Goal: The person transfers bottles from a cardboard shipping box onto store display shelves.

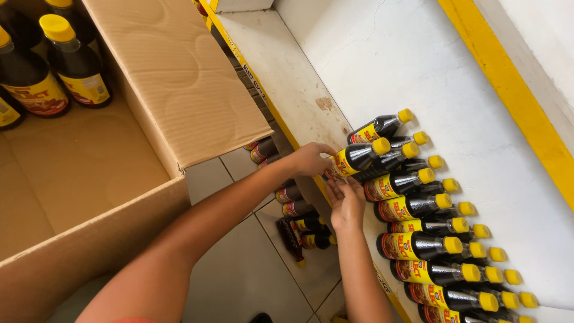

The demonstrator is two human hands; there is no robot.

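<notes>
At the upper left of the frame a cardboard box (89, 179) stands open, and only a few dark bottles (75, 63) with yellow caps remain in its far corner; most of its floor is bare, so I judge that the larger part of the box is already emptied. Its flap (179, 78) hangs out toward the middle of the picture.

Near the centre, the left hand (309, 158) is closed around the base of one bottle (357, 157), which touches the upper end of the row on the white shelf (382, 66). Just below it, the right hand (345, 203) has its fingers loosely together and resting against the base of the same bottle at the shelf edge; whether it really grips something I cannot tell.

Under the hands, lower down, more bottles (302, 224) of the same kind show on a lower level, above the tiled floor (251, 275).

At the right, the row of bottles (430, 233) runs from the centre to the lower right corner, two deep, caps toward the wall with the yellow stripe (508, 90). The upper part of the shelf is still without bottles, so the filling seems about half done, with those few bottles in the box left to place
</notes>
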